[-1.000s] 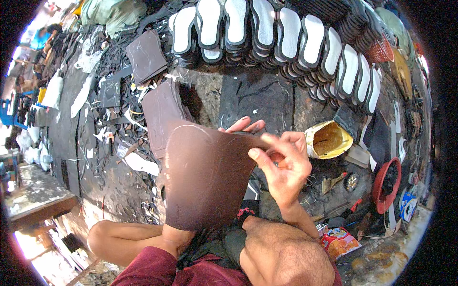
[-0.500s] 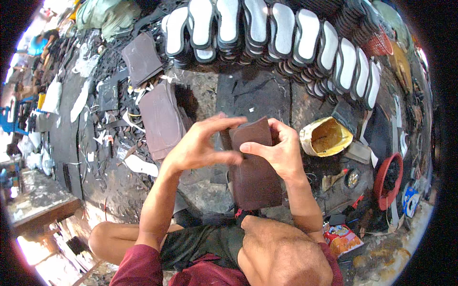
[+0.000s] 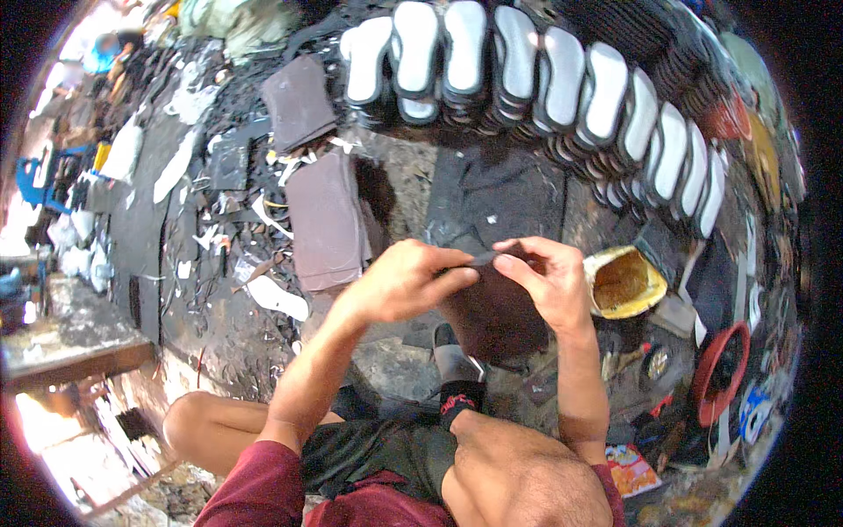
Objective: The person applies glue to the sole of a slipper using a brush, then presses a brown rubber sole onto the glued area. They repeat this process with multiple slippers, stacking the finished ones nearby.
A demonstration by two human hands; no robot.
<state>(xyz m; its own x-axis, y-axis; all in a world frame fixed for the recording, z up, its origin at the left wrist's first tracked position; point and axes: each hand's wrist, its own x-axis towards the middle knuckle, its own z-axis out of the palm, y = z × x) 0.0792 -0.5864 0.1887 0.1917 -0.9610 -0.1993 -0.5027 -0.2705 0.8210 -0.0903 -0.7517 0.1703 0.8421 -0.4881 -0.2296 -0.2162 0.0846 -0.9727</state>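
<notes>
A dark brown leather-like sheet (image 3: 498, 316) hangs folded in front of me, pinched along its top edge by both hands. My left hand (image 3: 406, 281) grips the top edge from the left with fingers curled over it. My right hand (image 3: 546, 283) pinches the same edge from the right, thumb and fingers closed on it. The sheet's lower part drops toward my knee and a grey sandal (image 3: 457, 364) on my foot.
A stack of brown sheets (image 3: 328, 220) lies on the dirty floor to the left, another sheet (image 3: 299, 103) farther back. A curved row of white-and-black shoe soles (image 3: 562, 79) runs along the far side. A yellow glue tin (image 3: 624, 281) sits to my right, a red ring (image 3: 723, 373) beyond it.
The brown sheet, first held broad and open on my left, has been folded narrower and brought to the centre; both hands now meet at its top edge.
</notes>
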